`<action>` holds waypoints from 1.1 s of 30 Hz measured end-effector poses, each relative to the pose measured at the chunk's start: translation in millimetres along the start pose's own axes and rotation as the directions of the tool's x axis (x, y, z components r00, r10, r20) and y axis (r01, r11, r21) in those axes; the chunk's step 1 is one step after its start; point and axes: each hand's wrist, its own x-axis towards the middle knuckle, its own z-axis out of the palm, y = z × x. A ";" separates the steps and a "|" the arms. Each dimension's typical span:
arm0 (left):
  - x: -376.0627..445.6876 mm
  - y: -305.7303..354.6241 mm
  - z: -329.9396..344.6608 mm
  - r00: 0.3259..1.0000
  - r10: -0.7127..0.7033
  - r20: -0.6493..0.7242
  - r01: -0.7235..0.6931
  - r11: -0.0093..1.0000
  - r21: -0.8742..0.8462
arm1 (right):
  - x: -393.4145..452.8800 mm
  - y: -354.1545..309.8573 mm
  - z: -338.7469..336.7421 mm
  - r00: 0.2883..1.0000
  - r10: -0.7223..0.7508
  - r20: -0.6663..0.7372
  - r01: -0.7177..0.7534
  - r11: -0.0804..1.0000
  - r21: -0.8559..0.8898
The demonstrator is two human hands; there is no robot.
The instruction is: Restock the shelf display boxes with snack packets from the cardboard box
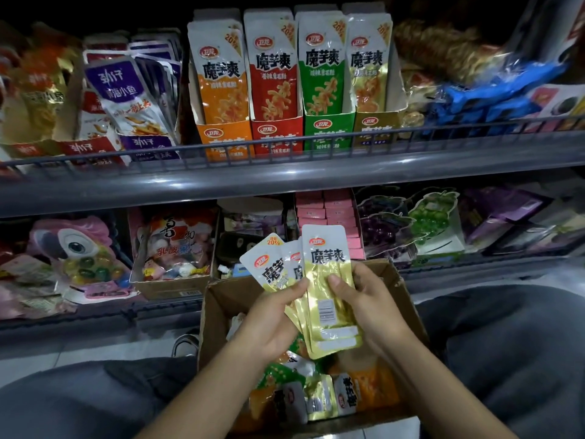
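Observation:
A fanned bunch of gold snack packets (326, 280) is held upright over the open cardboard box (218, 299) between my knees. My left hand (269, 318) grips the bunch from the left, thumb on the front. My right hand (367, 299) holds the frontmost packet from the right, thumb pressed on its gold face. More packets, orange, green and gold (319, 397), lie loose in the box. On the upper shelf stand four display boxes: orange (226, 136), red (277, 133), green (329, 129) and gold (376, 126), each filled with upright packets.
A grey shelf rail (285, 175) runs across in front of the display boxes. Purple and red fish-snack boxes (126, 99) stand to their left, blue bags (493, 99) to the right. The lower shelf holds candy bags, pink boxes (329, 213) and grape-shaped packs (408, 223).

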 end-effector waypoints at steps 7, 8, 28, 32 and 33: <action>3.6 -2.7 -1.3 0.997 0.055 -0.048 -0.057 0.997 -0.048 | 4.6 -1.9 -4.6 0.996 0.052 -0.066 -0.042 0.989 0.142; 5.3 -3.1 -3.1 0.992 0.081 -0.093 -0.085 0.996 -0.040 | 5.7 -1.9 -6.2 0.995 0.061 -0.078 -0.050 0.989 0.136; 2.1 -4.0 5.8 0.986 0.091 -0.136 -0.102 0.992 -0.077 | -0.5 -14.9 -14.1 0.903 -0.407 -0.137 0.247 0.754 -0.609; 0.2 -11.3 12.3 0.987 0.098 -0.125 -0.108 0.991 -0.077 | -3.6 5.9 10.2 0.895 -0.446 0.015 0.284 0.543 -0.791; -0.5 -11.1 12.8 0.987 0.102 -0.125 -0.113 0.990 -0.084 | -1.5 10.2 12.4 0.904 -0.425 0.036 0.290 0.551 -0.782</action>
